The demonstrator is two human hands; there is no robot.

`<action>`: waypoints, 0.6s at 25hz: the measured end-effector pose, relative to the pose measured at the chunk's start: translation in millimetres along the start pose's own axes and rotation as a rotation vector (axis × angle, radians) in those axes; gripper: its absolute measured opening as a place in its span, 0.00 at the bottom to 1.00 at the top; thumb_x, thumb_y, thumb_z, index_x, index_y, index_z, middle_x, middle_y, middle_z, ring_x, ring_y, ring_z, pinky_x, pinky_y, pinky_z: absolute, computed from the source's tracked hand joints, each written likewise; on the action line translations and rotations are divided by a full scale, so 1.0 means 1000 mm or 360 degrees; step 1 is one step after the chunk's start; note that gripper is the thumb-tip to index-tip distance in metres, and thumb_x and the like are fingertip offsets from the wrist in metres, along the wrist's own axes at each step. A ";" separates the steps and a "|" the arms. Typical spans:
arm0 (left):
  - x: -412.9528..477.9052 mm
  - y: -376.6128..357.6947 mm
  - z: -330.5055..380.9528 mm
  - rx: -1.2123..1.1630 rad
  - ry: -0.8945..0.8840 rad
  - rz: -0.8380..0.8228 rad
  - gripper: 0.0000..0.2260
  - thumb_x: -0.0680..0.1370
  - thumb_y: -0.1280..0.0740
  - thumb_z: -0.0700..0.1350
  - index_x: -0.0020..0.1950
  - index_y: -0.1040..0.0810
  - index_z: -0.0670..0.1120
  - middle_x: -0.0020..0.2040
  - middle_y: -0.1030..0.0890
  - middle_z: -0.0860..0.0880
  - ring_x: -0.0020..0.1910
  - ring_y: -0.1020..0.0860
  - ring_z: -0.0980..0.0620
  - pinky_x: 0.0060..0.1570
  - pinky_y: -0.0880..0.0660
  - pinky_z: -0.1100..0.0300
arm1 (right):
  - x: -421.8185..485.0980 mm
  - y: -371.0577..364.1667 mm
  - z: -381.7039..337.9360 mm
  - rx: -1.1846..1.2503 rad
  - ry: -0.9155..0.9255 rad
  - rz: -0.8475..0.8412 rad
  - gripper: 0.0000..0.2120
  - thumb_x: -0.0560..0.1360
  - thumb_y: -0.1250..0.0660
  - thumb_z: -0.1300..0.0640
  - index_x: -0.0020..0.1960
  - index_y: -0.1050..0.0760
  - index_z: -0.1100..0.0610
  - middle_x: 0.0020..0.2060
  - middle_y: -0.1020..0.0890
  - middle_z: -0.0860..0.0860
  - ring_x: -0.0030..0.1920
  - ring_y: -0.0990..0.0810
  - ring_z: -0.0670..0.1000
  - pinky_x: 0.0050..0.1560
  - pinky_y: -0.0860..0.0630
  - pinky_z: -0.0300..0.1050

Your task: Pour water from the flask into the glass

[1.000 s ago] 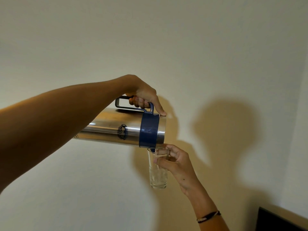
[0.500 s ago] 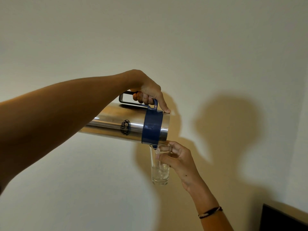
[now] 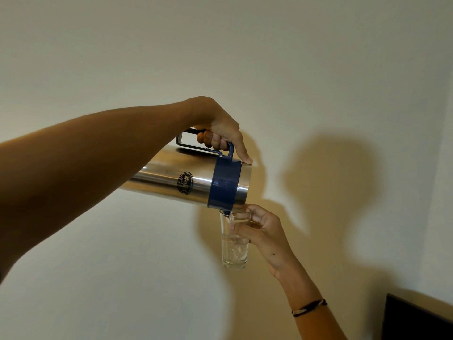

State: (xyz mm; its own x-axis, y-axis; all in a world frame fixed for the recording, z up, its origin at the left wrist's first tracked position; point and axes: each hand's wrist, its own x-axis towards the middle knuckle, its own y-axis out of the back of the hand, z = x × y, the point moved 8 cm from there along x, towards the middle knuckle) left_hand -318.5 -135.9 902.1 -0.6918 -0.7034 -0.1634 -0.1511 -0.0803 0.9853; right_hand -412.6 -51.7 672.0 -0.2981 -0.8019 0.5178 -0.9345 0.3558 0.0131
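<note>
A steel flask (image 3: 186, 177) with a blue collar is held in the air, tipped almost on its side. Its long axis runs from lower left to right, with the mouth end pointing right and slightly down. The lowest edge of the mouth sits directly above the rim of a clear glass (image 3: 234, 244), touching it or very nearly so. A thin stream of water falls from the mouth into the glass. The glass is upright and holds water to roughly the middle of its height.

The left hand (image 3: 220, 136) reaches in from the left, above the flask. Its fingers are wrapped closed through the flask's dark handle (image 3: 188, 141), and the thumb presses flat on the top edge near the mouth. The right hand (image 3: 263, 231) comes up from the lower right. Its fingers and thumb are curled around the upper half of the glass, holding it from the right side, just below the flask's mouth.

Nothing carries either object; both hang in front of a plain pale wall (image 3: 245, 57), where the arms cast soft shadows. A thin bracelet (image 3: 309, 307) circles the right wrist. A dark object (image 3: 416, 317) sits in the bottom right corner; what it is cannot be told.

Judging by the water level, the pour looks partly done. Ending it would mean swinging the flask's mouth end upward, while the glass stays level below.
</note>
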 end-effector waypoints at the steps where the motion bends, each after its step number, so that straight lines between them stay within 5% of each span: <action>1: 0.000 -0.001 0.001 0.0005 -0.0001 -0.0012 0.31 0.68 0.23 0.71 0.24 0.36 0.52 0.23 0.39 0.53 0.20 0.42 0.54 0.23 0.41 0.65 | 0.000 0.001 0.001 0.0004 0.0000 -0.0001 0.29 0.62 0.15 0.50 0.63 0.13 0.50 0.54 0.07 0.50 0.49 0.09 0.47 0.46 0.13 0.40; 8: 0.006 -0.002 -0.002 -0.0022 -0.0001 -0.0006 0.31 0.70 0.24 0.70 0.25 0.37 0.52 0.23 0.40 0.53 0.20 0.43 0.54 0.25 0.42 0.64 | 0.003 0.002 0.003 -0.0005 0.0032 0.0015 0.29 0.63 0.14 0.50 0.63 0.13 0.50 0.56 0.07 0.51 0.52 0.08 0.50 0.46 0.12 0.43; 11: 0.009 -0.004 -0.009 -0.0111 -0.0009 0.0010 0.31 0.74 0.25 0.70 0.25 0.35 0.52 0.24 0.39 0.53 0.21 0.43 0.54 0.27 0.43 0.63 | 0.004 0.002 0.005 -0.0009 0.0025 0.0035 0.26 0.62 0.13 0.49 0.60 0.12 0.44 0.55 0.07 0.50 0.54 0.08 0.51 0.49 0.10 0.48; 15: 0.005 -0.016 -0.031 -0.0397 -0.0098 0.0011 0.30 0.74 0.25 0.68 0.23 0.32 0.52 0.23 0.37 0.53 0.20 0.41 0.55 0.24 0.42 0.64 | 0.003 0.004 0.003 -0.0048 0.0015 0.0039 0.24 0.61 0.14 0.46 0.56 0.13 0.35 0.55 0.07 0.46 0.53 0.09 0.46 0.49 0.12 0.42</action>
State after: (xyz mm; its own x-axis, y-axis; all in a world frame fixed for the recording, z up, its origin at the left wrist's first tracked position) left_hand -297.7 -160.1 887.4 -0.7351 -0.6608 -0.1517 0.0273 -0.2525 0.9672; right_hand -418.2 -54.3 671.3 -0.3190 -0.7882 0.5263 -0.9206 0.3897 0.0257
